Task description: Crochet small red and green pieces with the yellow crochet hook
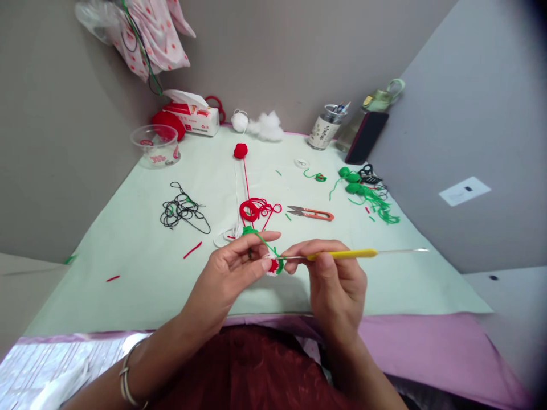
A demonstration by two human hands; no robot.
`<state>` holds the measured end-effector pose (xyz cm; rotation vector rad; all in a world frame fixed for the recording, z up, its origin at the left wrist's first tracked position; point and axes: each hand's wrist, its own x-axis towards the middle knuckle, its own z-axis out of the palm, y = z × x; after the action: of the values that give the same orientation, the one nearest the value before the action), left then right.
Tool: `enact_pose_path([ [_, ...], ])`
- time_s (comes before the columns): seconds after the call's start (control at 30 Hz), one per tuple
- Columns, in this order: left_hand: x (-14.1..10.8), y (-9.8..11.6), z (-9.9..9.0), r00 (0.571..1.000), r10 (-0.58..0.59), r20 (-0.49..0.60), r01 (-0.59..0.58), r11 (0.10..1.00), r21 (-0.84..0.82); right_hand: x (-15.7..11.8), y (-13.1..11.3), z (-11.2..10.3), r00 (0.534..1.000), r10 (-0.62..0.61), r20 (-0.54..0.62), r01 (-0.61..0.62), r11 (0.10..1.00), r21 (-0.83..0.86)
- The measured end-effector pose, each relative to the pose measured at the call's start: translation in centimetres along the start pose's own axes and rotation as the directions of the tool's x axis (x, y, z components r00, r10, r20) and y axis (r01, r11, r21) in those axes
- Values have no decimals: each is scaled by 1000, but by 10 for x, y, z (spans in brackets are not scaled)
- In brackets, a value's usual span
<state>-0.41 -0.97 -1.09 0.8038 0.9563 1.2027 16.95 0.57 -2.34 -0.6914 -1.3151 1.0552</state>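
Observation:
Between thumb and fingers, my left hand (231, 267) pinches a small crocheted piece (273, 265) in red, white and green. A strand of green yarn (265, 244) runs over my left fingers to the piece. My right hand (331, 279) grips the yellow handle (342, 254) of a crochet hook, whose metal tip touches the piece's upper edge. The hook's other metal end points right. Just beyond my left fingers lie a green yarn bundle (249, 230) and loose red yarn (256, 209). Part of the piece is hidden by my left thumb.
Orange-handled thread snips (311, 213) lie beyond my right hand. Tangled black cord (183, 210) is at left, green yarn balls (352, 177) at right. Along the back stand a plastic tub (158, 151), a tissue pack (199, 118), a pen jar (327, 128) and a phone (366, 138).

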Motion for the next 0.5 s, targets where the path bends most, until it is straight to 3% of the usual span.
enact_pose_path([
  [0.13,1,-2,-1,995,98,-22,-94,987,133,2,4,4,995,86,-52,-81,993,90],
  [0.23,0,-1,-3,956,274,-104,-223,909,352,2,6,7,992,92,-88,-81,990,119],
  [0.3,-1,1,-3,936,330,-121,-248,863,439,1,6,8,991,91,-97,-78,989,128],
  [0.37,-3,3,-2,951,289,-105,-223,883,413,-1,6,10,992,83,-92,-71,989,129],
  [0.5,-4,4,1,991,115,-74,-103,983,152,-4,3,14,997,23,-78,-18,998,62],
])
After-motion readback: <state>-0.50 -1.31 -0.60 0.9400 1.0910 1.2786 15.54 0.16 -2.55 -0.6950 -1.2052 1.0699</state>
